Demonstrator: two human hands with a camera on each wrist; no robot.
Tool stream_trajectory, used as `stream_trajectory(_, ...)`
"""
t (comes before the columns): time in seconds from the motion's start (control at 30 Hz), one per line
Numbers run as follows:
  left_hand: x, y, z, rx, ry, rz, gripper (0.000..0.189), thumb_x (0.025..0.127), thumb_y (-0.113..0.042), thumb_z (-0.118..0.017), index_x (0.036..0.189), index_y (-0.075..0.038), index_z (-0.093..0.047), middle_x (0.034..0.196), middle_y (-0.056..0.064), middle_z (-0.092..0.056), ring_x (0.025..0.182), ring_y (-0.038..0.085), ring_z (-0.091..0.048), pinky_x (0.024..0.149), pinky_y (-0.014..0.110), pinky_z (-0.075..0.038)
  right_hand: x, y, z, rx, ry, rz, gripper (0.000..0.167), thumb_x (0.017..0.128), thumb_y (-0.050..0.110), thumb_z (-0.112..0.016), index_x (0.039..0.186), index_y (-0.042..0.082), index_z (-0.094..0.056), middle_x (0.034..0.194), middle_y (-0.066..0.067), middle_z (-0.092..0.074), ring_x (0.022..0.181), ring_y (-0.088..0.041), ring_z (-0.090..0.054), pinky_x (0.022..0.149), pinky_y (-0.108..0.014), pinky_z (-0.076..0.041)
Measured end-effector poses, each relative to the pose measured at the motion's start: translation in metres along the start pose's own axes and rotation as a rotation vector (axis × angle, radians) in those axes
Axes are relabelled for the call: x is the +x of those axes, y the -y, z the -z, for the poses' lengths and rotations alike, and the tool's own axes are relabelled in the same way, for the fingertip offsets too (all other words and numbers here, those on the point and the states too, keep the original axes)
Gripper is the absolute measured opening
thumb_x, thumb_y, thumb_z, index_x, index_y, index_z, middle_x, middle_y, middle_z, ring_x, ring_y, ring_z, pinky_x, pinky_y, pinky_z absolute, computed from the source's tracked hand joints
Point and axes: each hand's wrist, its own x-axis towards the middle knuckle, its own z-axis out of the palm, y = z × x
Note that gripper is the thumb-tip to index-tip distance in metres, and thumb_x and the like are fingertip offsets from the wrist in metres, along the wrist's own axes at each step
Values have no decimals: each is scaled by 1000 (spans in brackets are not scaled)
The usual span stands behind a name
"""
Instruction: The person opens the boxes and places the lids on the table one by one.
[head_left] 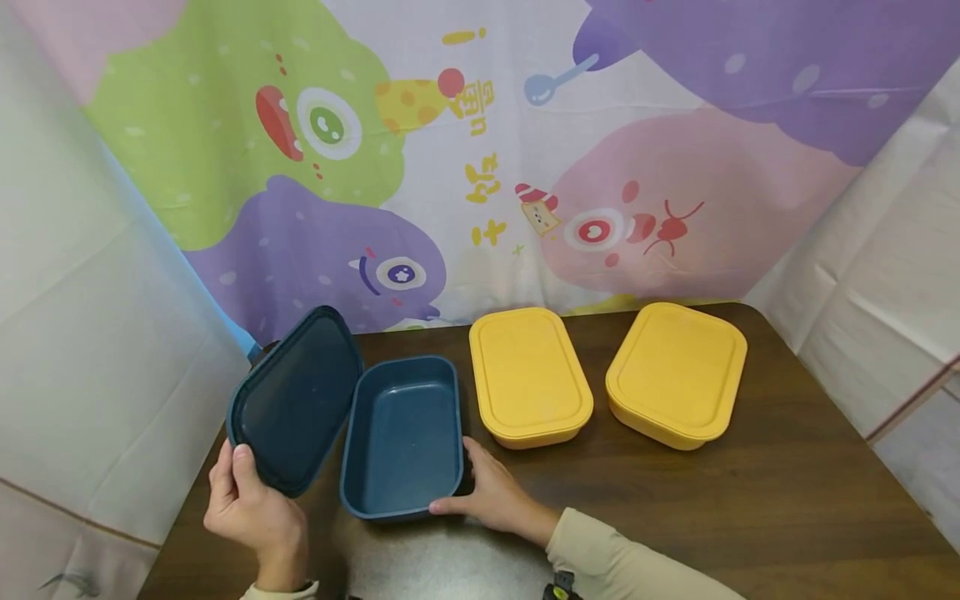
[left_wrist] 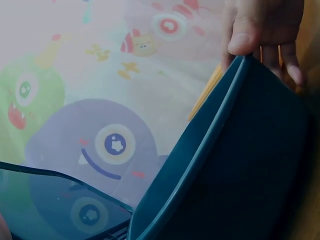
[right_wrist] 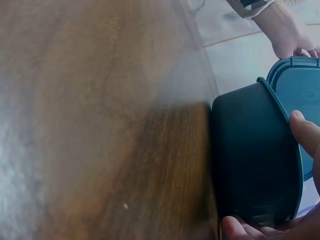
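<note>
Left hand [head_left: 258,512] grips a dark-blue lid [head_left: 296,408], tilted, its corners rounded; right hand [head_left: 495,496] holds a matching blue box [head_left: 405,446] by one corner, uncovered, smooth inside.

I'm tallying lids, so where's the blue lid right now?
In the head view, the blue lid is at left, tilted in the left hand, beside the open blue box.

The right hand [right_wrist: 306,226] holds the box [right_wrist: 255,155], thumb at its two o'clock, fingers at its six. At the view's two o'clock, the left hand [right_wrist: 290,41] grips the lid [right_wrist: 302,92]; the table [right_wrist: 95,120] fills nine.
</note>
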Motion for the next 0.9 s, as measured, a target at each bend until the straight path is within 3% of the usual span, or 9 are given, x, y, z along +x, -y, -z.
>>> stream_trajectory(0.2,8,-2,0,-20,-63,51,26,81,4,-73,104,15,-69,92,16,-72,85,24,-68,76,28,-56,1,4,-2,-7,-7,14,100,77,45,-80,151,5,-27,151,-18,-38,120,-30,-55,95,-46,-48)
stream_trajectory(0.47,17,-1,4,-25,-88,95,27,84,3,-70,107,15,-68,99,20,-74,89,27,-71,77,31,-57,4,5,-5,-12,-3,13,102,78,46,-79,152,2,-25,153,-20,-35,129,-33,-50,101,-49,-45)
stream_trajectory(0.9,29,6,11,20,-189,161,21,86,-1,-68,105,10,-69,100,14,-73,93,23,-67,83,31,-52,9,9,-11,-22,-17,7,103,78,47,-78,152,1,-24,155,-21,-32,141,-36,-37,109,-54,-38)
